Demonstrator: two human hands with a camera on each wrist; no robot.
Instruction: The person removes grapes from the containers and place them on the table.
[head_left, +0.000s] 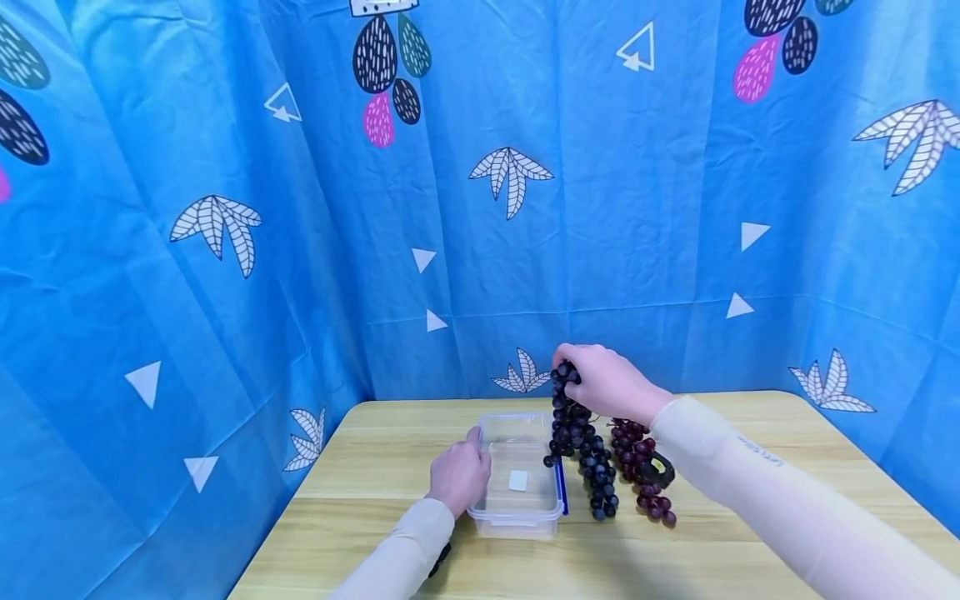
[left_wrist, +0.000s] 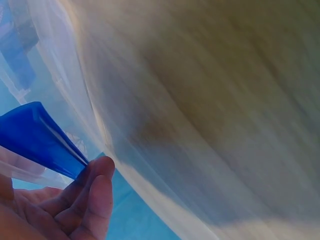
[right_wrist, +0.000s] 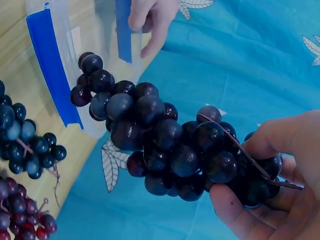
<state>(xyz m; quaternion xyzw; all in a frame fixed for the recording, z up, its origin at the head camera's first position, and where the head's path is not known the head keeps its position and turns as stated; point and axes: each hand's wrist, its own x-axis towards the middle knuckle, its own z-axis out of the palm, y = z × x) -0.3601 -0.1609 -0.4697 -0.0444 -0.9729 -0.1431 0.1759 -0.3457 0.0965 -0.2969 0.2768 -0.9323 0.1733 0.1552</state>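
My right hand (head_left: 611,382) holds up a bunch of black grapes (right_wrist: 167,140) by its stem end. The bunch hangs beside the right edge of a clear plastic container (head_left: 517,517), its lower tip overlapping the rim in the head view. The container has blue side latches, and a small white label shows at its bottom. At the container's left side, my left hand (head_left: 459,473) grips the wall. In the left wrist view its curled fingers are at a blue latch (left_wrist: 42,142) that stands out from the side.
Right of the container, a second bunch of dark grapes (head_left: 598,479) lies on the wooden table (head_left: 375,475). Beyond it are red grapes (head_left: 655,506) and a dark rounded thing (head_left: 662,469) with a yellow-green mark. A blue patterned curtain (head_left: 600,233) hangs behind the table.
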